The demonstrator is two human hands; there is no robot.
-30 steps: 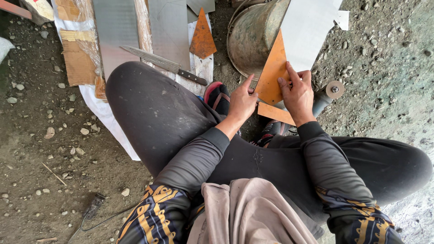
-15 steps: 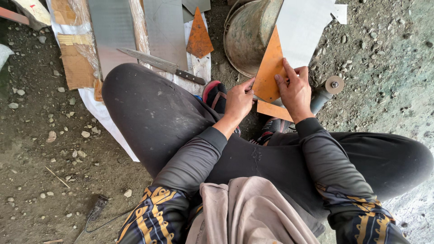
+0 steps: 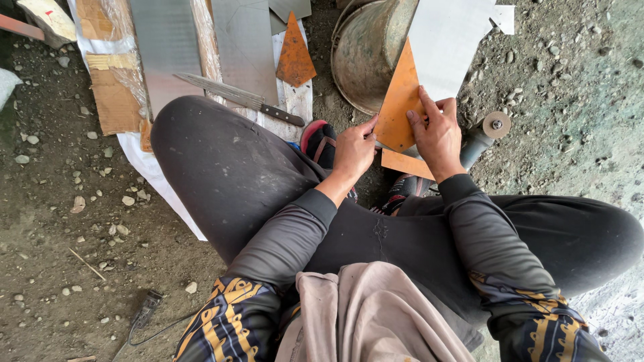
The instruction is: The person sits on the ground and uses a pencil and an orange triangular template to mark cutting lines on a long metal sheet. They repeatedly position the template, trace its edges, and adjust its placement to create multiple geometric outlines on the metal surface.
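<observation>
We are pinching orange template (image 3: 401,107) with right hand (image 3: 439,137) | left hand (image 3: 354,149) closed, touching its 7 o'clock edge | long axis pointing 12 o'clock

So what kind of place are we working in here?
Most likely a rough, informal metalworking spot at ground level. The person sits on bare gravelly dirt, cut grey metal sheets lie on cardboard, and an angle grinder rests beside a battered metal bucket.

One head-worn camera looks steeply down, close over the person's lap, hands and the gravel ground (image 3: 80,234).
</observation>
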